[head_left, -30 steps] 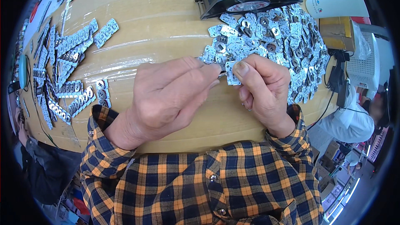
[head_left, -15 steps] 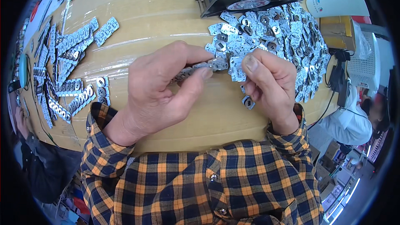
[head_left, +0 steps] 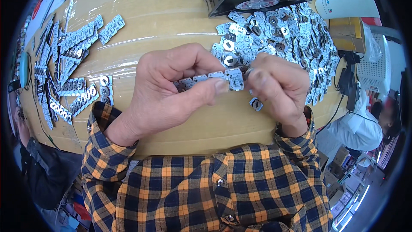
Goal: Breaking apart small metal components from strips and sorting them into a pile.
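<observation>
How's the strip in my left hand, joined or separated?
Apparently joined: the strip shows segments lined up end to end in your left hand. Whether the end segment is cracked loose, I cannot tell.

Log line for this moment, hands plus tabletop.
left hand: pinching circuit-board strip | right hand: curled at strip's right end, grip unclear | loose circuit-board pile: beyond right hand | other strips: tabletop left

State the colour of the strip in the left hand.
The strip is pale bluish-white with small dark marks; best seen in the head view.
</observation>
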Demonstrator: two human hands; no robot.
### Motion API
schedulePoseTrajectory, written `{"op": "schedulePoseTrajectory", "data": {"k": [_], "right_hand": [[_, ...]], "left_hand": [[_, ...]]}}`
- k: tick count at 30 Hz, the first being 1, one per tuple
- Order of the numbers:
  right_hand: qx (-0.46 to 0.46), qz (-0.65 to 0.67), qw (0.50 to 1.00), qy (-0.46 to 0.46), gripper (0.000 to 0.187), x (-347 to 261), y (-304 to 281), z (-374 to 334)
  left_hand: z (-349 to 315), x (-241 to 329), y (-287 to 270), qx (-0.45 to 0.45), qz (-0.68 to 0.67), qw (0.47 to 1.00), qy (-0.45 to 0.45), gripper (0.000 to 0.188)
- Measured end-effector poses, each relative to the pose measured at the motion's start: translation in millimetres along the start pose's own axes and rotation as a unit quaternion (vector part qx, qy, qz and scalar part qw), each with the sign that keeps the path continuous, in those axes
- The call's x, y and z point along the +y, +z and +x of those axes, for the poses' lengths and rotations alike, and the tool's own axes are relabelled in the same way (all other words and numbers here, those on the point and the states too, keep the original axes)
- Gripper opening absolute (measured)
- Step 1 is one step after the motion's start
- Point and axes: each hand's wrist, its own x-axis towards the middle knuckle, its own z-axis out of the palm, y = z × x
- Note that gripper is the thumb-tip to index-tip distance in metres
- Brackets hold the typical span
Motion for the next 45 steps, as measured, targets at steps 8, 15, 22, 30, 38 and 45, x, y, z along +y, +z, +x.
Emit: {"op": "schedulePoseTrajectory", "data": {"k": [8, 15, 22, 30, 38, 45], "right_hand": [[-0.071, 0.067, 0.990, 0.105, 0.032, -4, -1, -2], [-0.152, 0.011, 0.987, 0.058, 0.029, 3, -1, -2], [-0.081, 0.236, 0.916, 0.313, 0.031, -15, 5, 0], [0.043, 0.289, 0.905, 0.308, 0.030, -5, 11, -5], [0.001, 0.142, 0.963, 0.227, 0.033, -5, 12, -5], [0.016, 0.145, 0.958, 0.248, 0.030, -5, 12, -5]], "left_hand": [[-1, 0, -5, -0.043, -0.045, 0.998, -0.029, 0.010], [1, -6, -9, -0.099, 0.044, 0.994, 0.025, 0.011], [0, 8, -4, -0.044, -0.132, 0.987, -0.087, 0.022], [1, -4, 1, 0.032, 0.002, 0.993, 0.114, 0.018], [3, -6, 4, 0.061, 0.254, 0.922, 0.287, 0.024], [0, -7, 9, 0.102, 0.241, 0.934, 0.243, 0.023]]}}
